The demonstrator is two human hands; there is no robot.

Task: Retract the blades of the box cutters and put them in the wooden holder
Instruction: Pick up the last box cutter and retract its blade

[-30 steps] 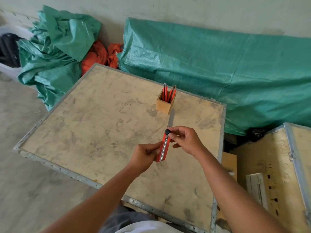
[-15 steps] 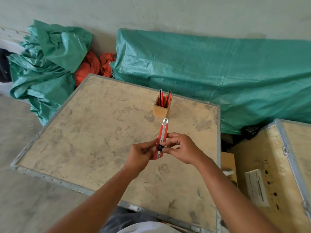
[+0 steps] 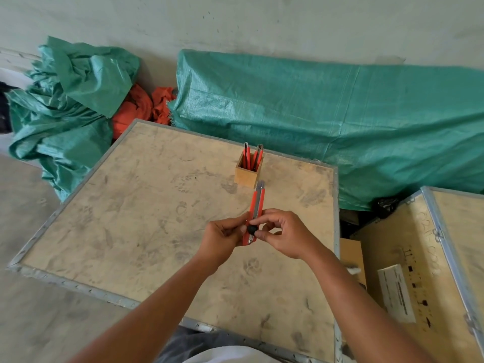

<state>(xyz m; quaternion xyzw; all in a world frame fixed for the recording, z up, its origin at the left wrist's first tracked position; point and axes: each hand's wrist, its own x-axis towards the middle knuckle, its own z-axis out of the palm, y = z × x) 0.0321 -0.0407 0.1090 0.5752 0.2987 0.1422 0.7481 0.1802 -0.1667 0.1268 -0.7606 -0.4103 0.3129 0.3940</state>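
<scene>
Both grips clamped on one cutter [image 3: 256, 213]: left hand [image 3: 222, 235] round the butt, right hand [image 3: 281, 235] pinching the black slider. Blade apparently retracted, insertion left. Beyond the grip, holder [image 3: 247, 174] with several cutters in. Long axis pointing away, tip toward holder, above the desk [image 3: 131, 218].

Storeroom: tarpaulins [image 3: 340, 119], wooden crates [image 3: 419, 258].

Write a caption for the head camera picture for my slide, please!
Two hands hold a red box cutter above a plywood crate lid, with more cutters in the wooden holder.
</scene>
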